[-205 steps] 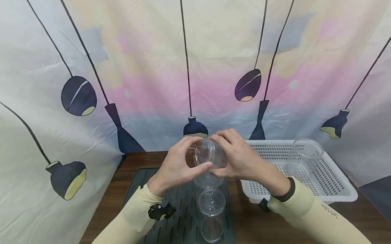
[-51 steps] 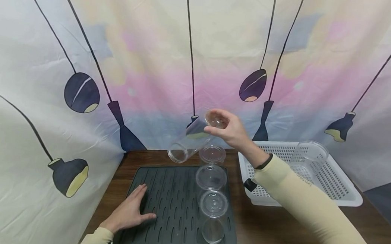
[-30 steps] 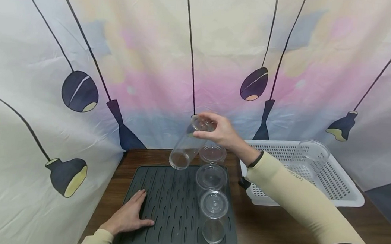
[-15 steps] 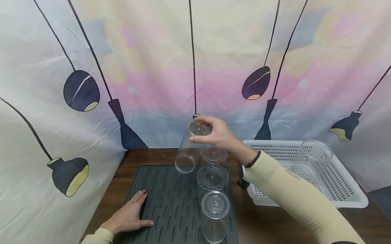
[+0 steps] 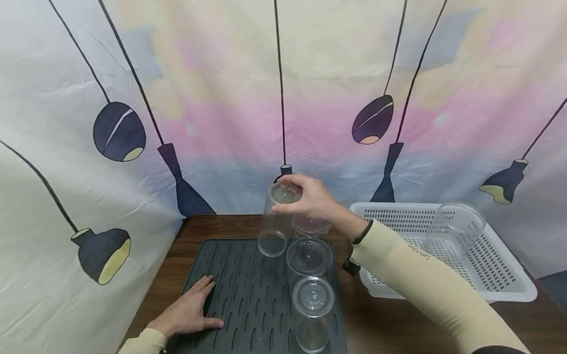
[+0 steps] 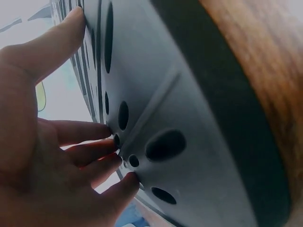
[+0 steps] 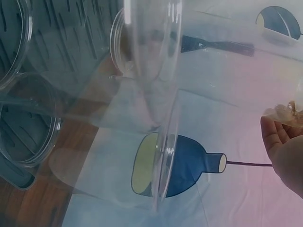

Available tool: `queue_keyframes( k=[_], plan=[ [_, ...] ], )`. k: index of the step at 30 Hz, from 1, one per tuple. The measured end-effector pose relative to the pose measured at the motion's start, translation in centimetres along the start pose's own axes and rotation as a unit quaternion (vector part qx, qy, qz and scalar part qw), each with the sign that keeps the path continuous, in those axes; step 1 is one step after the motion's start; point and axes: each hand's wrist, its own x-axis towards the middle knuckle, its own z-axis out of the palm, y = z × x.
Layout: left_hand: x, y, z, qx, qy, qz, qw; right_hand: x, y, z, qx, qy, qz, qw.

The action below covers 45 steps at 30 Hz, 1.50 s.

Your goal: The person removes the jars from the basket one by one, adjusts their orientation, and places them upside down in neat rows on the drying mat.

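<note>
In the head view my right hand (image 5: 313, 203) grips a clear plastic jar (image 5: 275, 225) by its base, thumb and fingers curled round it. The jar hangs almost upright, mouth down, close over the far edge of a dark grey slotted drying mat (image 5: 242, 288). Its ridged mouth (image 7: 122, 45) shows in the right wrist view. On the mat's left side lies my left hand (image 5: 182, 311), fingers spread; in the left wrist view its fingertips touch the mat's surface (image 6: 189, 127). Several clear jars stand in a row along the mat's right side, the nearest jar (image 5: 313, 299) toward me.
A white perforated basket (image 5: 515, 291) stands on the brown wooden table (image 5: 381, 340) to the right, with one clear jar (image 5: 456, 225) inside. Behind the table hangs a cloth (image 5: 230, 87) printed with lamps.
Earlier both hands held a jar over the row. Since then my left hand has gone down to the mat, and my right hand has lowered the tilted jar and turned it nearly upright.
</note>
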Motion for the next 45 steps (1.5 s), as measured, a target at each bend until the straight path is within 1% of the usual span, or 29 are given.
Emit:
queue_keyframes(
  k=[9,13,21,27,34,45],
  plan=[
    [0.1,-0.1,-0.1,0.000,-0.008,0.000,1.0000,-0.1,0.1,0.6,0.009,-0.017,0.011,1.000],
    [0.0,-0.1,0.0,-0.003,-0.004,0.001,1.0000,-0.1,0.2,0.8,0.006,-0.024,0.017,1.000],
    [-0.1,-0.3,0.2,-0.001,0.002,0.001,1.0000,-0.1,0.3,1.3,-0.009,-0.050,0.032,0.998],
    [-0.2,-0.3,0.3,-0.001,0.005,0.003,1.0000,0.0,0.5,1.6,-0.016,-0.065,0.033,0.997],
    [-0.1,-0.2,0.2,0.003,0.008,0.007,0.9999,0.0,0.6,1.7,-0.020,-0.073,0.036,0.996],
    [-0.2,-0.1,0.1,0.005,0.012,0.011,0.9999,0.0,0.6,2.0,-0.015,-0.095,0.040,0.995]
  ],
)
